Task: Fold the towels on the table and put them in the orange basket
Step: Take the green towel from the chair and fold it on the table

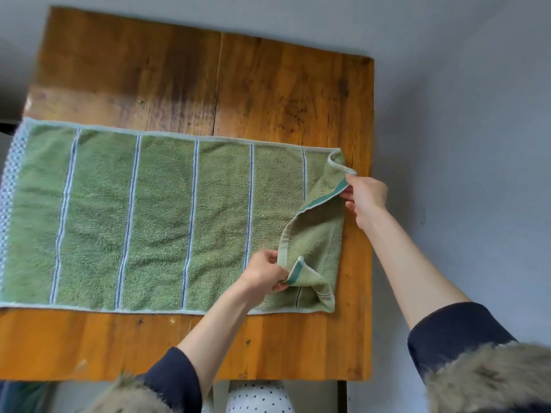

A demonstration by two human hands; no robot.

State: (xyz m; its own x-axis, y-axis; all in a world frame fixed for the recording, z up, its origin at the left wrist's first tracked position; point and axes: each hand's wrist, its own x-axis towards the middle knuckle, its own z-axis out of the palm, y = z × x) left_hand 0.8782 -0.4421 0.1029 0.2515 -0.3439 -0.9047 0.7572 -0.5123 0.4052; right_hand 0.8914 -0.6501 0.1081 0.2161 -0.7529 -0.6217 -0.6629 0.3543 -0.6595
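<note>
head cam is looking down on a wooden table w/ one green towel lying spread flat across it, left end hanging off the table's left side. towel is showing thin blue-and-white stripes running across its width, a pale hem along the long edges, and a checked blue-white band at the far left end. we're reading no brand, label or writing anywhere on it.

we're holding the towel's right end w/ both hands. our left hand is pinching the near right corner, fingers curled on the darker teal hem band. our right hand is pinching the far right corner, thumb and fingers closed on that same teal edge. between the hands the right end is lifting off the table and turning back over the striped part, plain underside showing.

dark sleeves are pushed up both forearms, fur trim sitting at the bottom edge. grey floor is surrounding the table. a white dotted thing is peeking out under the near table edge; can't tell what it is.
</note>
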